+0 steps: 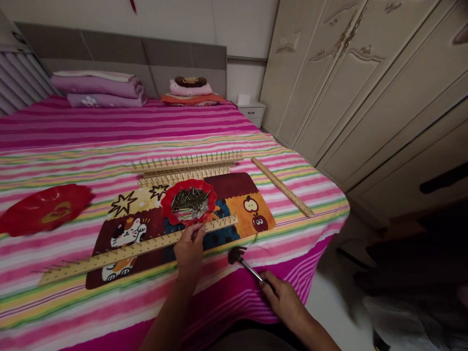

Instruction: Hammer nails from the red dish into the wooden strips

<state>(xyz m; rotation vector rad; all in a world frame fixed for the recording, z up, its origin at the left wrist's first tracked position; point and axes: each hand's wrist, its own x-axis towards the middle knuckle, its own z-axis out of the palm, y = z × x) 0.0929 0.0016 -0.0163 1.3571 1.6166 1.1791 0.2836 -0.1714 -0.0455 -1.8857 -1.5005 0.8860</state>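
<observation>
Red bowl [166,208]: on the mat [239,183], heaped with nails [190,200].
Wooden strip [146,247]: across the mat on the bed [219,141], nails standing along it.
Left hand [190,247]: fingers pinched together at the strip, perhaps on a nail, too small to tell.
Right hand [281,295]: fingers closed around the hammer [249,267].

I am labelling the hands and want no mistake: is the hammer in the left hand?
No, the right hand holds the hammer, while the left hand is at the nearest wooden strip.
</observation>
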